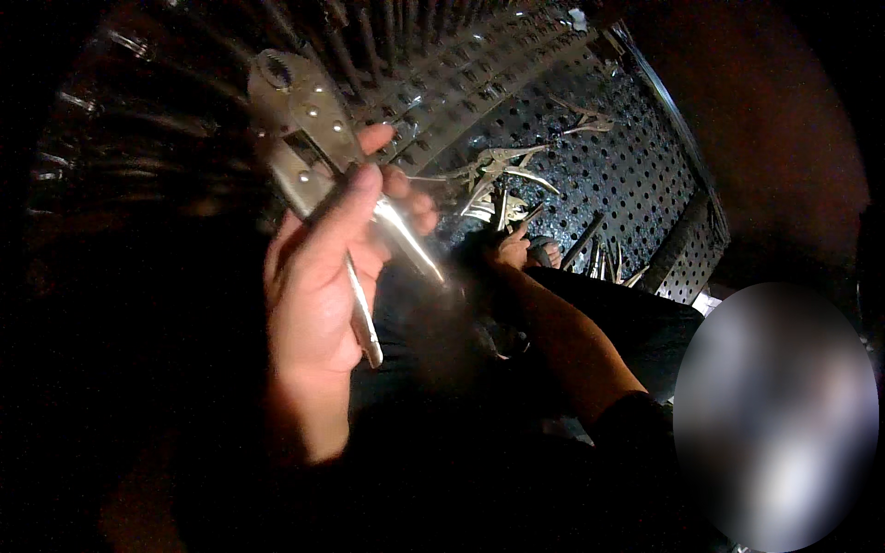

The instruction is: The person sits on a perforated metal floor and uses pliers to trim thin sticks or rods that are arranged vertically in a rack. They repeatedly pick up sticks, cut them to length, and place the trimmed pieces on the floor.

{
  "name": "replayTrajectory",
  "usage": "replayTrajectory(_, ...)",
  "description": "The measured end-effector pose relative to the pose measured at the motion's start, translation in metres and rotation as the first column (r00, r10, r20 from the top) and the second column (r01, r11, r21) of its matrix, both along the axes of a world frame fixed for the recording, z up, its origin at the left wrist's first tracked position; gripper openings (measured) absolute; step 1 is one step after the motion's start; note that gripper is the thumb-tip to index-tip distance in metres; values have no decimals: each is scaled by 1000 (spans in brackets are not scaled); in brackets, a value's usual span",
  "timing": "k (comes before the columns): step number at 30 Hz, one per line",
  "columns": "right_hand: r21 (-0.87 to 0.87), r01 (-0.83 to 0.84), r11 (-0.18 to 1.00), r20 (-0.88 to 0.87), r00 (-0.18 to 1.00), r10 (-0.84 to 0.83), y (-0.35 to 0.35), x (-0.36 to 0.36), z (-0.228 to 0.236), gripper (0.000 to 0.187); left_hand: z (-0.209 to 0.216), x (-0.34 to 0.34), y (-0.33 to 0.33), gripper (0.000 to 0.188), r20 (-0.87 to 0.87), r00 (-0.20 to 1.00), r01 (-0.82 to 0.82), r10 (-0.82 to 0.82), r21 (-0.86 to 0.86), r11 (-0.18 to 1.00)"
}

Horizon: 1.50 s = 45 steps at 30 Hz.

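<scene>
My left hand (323,267) is raised close to the camera, its fingers wrapped around a pair of metal locking pliers (313,115). The toothed, curved jaws point up and left, and the two handles run down past my palm. Farther off, my right hand (510,247) is low near the perforated metal surface, with its fingers closed. Dark clothing and shadow partly hide what it grips. Just beyond it lies a loose heap of metal pliers (498,175) with spread handles.
The black perforated metal surface (636,157) stretches to the right, with a raised edge (664,92). More pliers (585,118) lie farther back on it. Rows of dark metal rods (369,37) stand at the upper left. Deep shadow covers much of the left and bottom.
</scene>
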State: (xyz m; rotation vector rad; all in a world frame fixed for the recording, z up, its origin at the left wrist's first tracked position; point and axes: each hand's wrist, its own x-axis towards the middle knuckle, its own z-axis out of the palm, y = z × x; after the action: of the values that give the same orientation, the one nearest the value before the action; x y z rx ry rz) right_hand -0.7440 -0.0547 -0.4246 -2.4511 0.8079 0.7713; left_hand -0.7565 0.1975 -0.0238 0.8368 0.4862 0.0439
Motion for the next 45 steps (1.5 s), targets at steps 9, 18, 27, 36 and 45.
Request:
replayTrajectory(9,361,421,832,-100,904,-415,-8,65,83,25,-3,0,-4,50,-74,992,102,-101,10,995)
replayTrajectory(18,955,-128,268,122,992,41,-35,87,349,52,-16,-4,-23,49,-153,952,268,-267,-12,963)
replayTrajectory(27,871,-451,196,415,888,199,-38,80,344,65,-37,-20,-35,53,-112,883,464,-456,48,885)
replayTrajectory(36,480,-845,234,697,530,483,-60,93,376,59,-37,-26,-30,16,-260,806,571,-532,575,585)
replayTrajectory(45,-74,-941,330,787,148,599,-64,76,364,70,-46,-30,-27,36,-264,752,632,-604,546,549)
